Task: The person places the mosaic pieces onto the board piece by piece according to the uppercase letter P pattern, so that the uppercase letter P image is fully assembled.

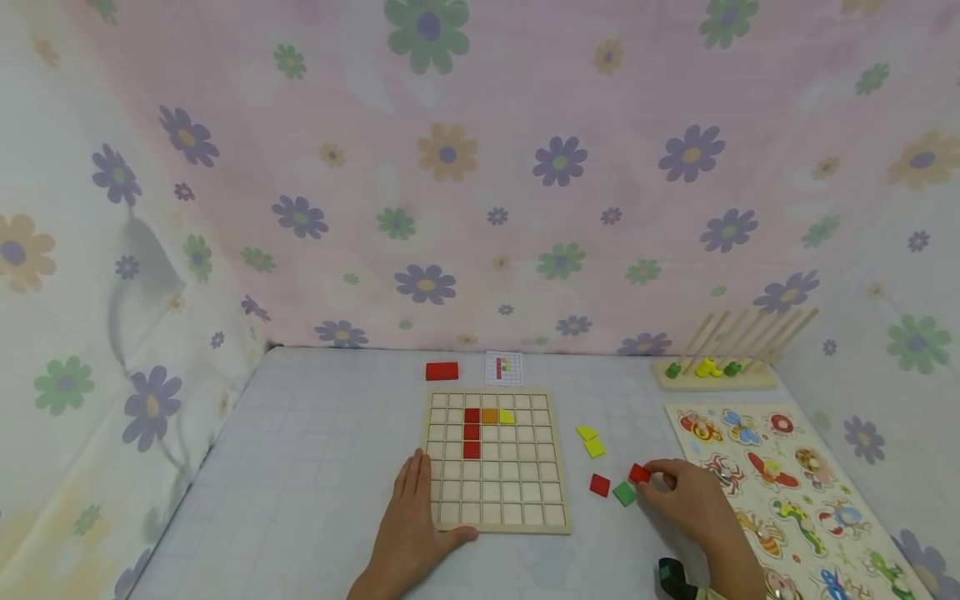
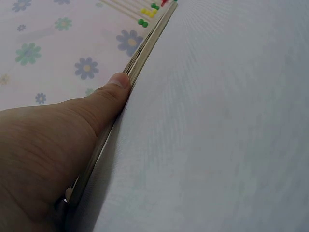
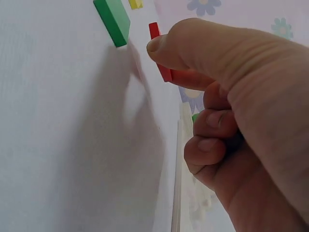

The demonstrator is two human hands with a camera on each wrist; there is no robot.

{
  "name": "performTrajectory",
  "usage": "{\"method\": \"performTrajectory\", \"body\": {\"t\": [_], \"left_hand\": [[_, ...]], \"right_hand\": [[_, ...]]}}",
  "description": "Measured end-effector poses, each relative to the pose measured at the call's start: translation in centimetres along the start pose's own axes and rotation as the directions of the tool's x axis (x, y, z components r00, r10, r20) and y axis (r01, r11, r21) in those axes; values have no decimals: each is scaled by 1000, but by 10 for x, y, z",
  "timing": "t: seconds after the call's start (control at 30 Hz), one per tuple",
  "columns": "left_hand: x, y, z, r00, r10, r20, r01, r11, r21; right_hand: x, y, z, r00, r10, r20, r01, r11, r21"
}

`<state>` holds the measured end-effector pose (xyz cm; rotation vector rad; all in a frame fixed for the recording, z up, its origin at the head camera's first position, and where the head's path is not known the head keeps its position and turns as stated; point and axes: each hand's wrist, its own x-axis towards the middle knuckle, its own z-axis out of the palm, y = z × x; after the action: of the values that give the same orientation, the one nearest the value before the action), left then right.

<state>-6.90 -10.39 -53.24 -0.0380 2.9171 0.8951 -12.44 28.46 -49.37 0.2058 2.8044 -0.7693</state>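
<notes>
My left hand (image 1: 412,525) lies with straight fingers along the left edge of a wooden grid board (image 1: 560,500), its thumb at the front edge. Set in the grid are three red tiles (image 1: 471,432) in a column, an orange tile (image 1: 490,416) and a yellow piece (image 1: 507,416) with a rounded corner. Right of the board, my right hand (image 1: 693,500) pinches a red square tile (image 3: 164,73) between thumb and index finger, just above the table. A green tile (image 1: 625,493) and another red tile (image 1: 599,485) lie close by, with yellow pieces (image 1: 595,447) farther back.
Behind the board are a red block (image 1: 442,372) and a small printed pattern card (image 1: 504,368). A peg stand (image 1: 716,379) with green and yellow beads stands at the back right. An insect puzzle board (image 1: 780,492) lies on the right. Flowered cloth (image 1: 480,183) hangs around the table.
</notes>
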Motion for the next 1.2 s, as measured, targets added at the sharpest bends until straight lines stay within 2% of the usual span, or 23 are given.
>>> {"method": "performTrajectory", "body": {"t": [0.3,0.6,0.93,1.2], "left_hand": [[0,-1,1,1000,-3,3,3,1000,2],[1,0,2,1000,-12,-5,12,1000,3],[0,1,2,1000,-25,-1,25,999,21],[1,1,2,1000,-23,0,23,999,30]], "right_hand": [[-1,-11,1,996,-81,-29,81,997,15],[1,-23,4,994,-99,-35,99,995,0],[4,-38,16,982,-178,-65,181,983,35],[4,-55,20,979,-199,-45,201,979,39]]}}
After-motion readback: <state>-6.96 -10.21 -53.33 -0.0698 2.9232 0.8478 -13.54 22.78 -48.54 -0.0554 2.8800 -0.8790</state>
